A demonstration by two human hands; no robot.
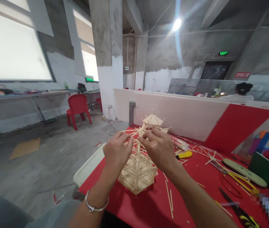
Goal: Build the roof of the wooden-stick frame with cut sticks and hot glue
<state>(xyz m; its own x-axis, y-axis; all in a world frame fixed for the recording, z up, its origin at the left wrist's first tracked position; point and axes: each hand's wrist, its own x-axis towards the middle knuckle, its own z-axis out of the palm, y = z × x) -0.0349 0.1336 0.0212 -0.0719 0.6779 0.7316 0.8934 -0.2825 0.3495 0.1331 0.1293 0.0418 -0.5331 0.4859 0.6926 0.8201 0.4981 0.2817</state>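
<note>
A small pavilion-like model (pixel 136 177) built of thin pale wooden sticks stands on the red tabletop in front of me. Its upper sticks meet at a hub and fan outward. My left hand (pixel 118 150) is at the left of this top, thumb and fingers pinched on a thin wooden stick. From the right, my right hand (pixel 159 145) pinches a stick close to the hub; its fingertips partly hide the joint. Behind the hands is a second stick model with a conical roof (pixel 153 120), its lower part hidden.
On the red table (pixel 179 202) lie loose sticks, a yellow-handled cutter (pixel 184 155), yellow-handled pliers (pixel 241 179), a pale green oblong piece (pixel 244 172) and a black-and-yellow tool (pixel 238 209). A white partition (pixel 172 109) borders the far side. A red chair (pixel 77 106) stands left; a person sits beyond the partition.
</note>
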